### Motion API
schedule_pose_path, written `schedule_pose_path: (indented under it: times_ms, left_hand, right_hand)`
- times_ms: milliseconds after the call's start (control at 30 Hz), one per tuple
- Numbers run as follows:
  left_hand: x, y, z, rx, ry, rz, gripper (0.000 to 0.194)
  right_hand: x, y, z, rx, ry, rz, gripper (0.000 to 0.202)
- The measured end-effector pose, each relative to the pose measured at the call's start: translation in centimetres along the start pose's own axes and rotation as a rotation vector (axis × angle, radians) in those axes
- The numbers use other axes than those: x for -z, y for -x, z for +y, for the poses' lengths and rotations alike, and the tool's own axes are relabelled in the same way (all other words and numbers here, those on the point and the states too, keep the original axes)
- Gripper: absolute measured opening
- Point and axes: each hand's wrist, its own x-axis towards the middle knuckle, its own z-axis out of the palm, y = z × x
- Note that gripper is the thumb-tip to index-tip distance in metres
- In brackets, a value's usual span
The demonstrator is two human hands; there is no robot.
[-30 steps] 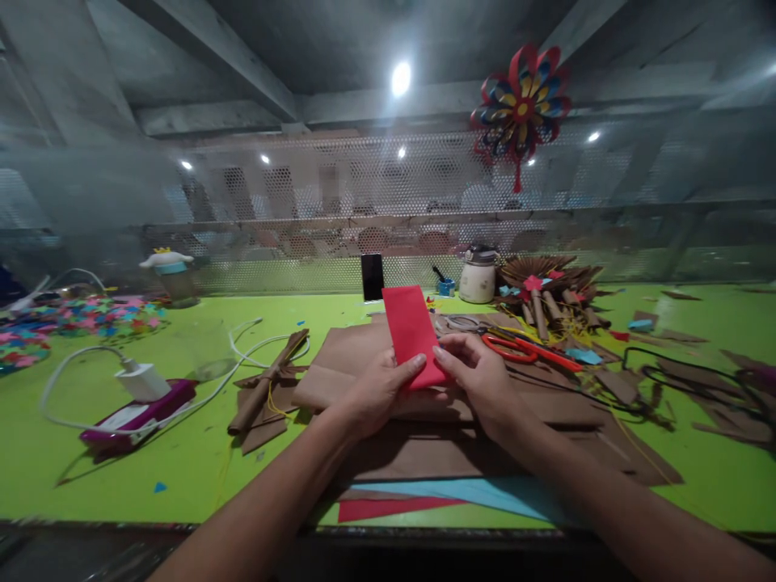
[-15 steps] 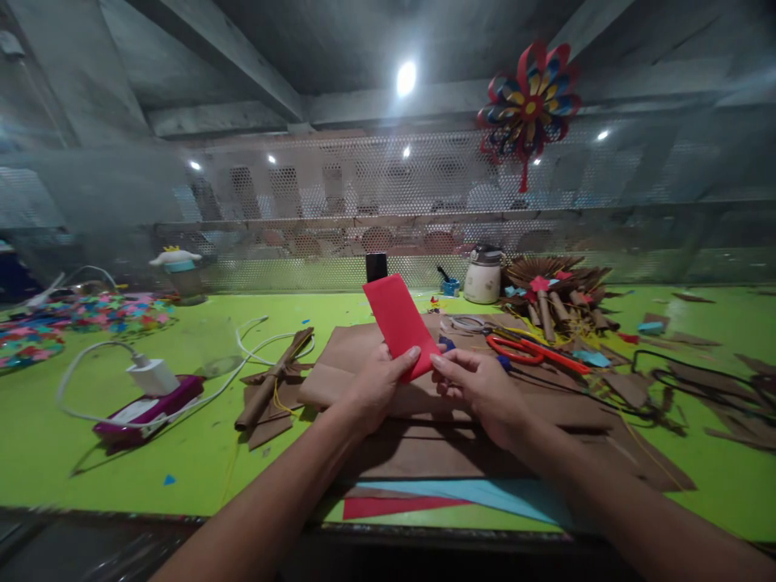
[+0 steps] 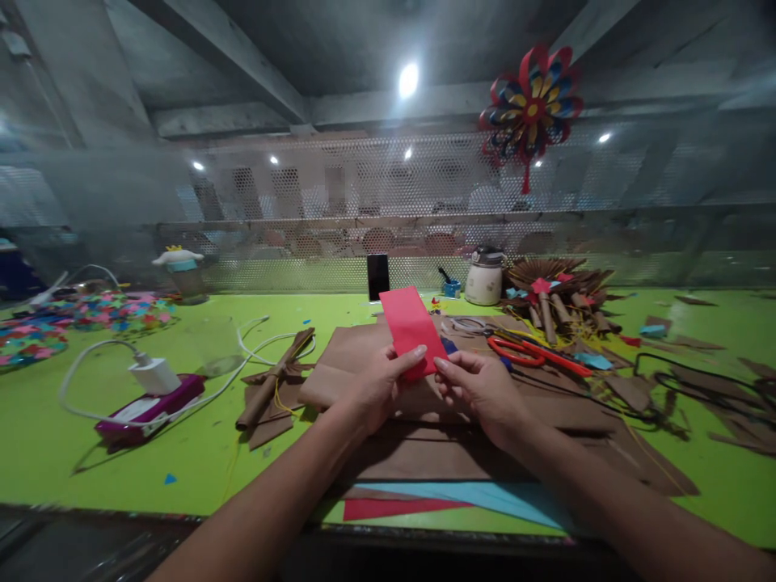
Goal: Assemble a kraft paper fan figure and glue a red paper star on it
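In the centre of the frame, the left hand (image 3: 381,383) and the right hand (image 3: 483,391) both pinch one red rectangular paper piece (image 3: 412,325); if they pull unevenly, it may crease or tear.

We held a plain red paper rectangle (image 3: 413,326) aloft before us, longer than wide, its far end slanting left.
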Motion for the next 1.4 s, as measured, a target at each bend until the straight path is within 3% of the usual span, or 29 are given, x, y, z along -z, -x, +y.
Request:
schedule_pose_path:
  times_ms: [233, 567, 767, 967, 1133, 1400]
  left_hand:
    - [1.1, -0.3, -0.7, 0.009, -0.192, 0.098, 0.035]
    - [1.0, -0.3, -0.8, -0.038, -0.117, 0.058, 0.033]
    - [0.5, -0.2, -0.3, 0.008, -0.165, 0.073, 0.038]
    - [0.1, 0.3, -0.2, -0.010, -0.269, 0.049, 0.035]
    - [0.0, 0.2, -0.2, 0.027, -0.361, 0.073, 0.040]
    - [-0.1, 0.0, 0.8, -0.156, -0.147, 0.134, 0.042]
  right_hand:
    - [-0.2, 0.1, -0.1, 0.030, 0.040, -0.015, 0.031]
    - [0.0, 0.0, 0.6, 0.006, 0.071, -0.073, 0.031]
    - [0.1, 0.0, -0.7, 0.158, 0.194, 0.071, 0.035]
    - [0.2, 0.0, -1.1, 0.150, 0.117, -0.024, 0.034]
    - [0.5, -0.3, -0.8, 0.134, 0.165, 0.042, 0.037]
    - [0.4, -0.3, -0.2, 0.177, 0.338, 0.053, 0.043]
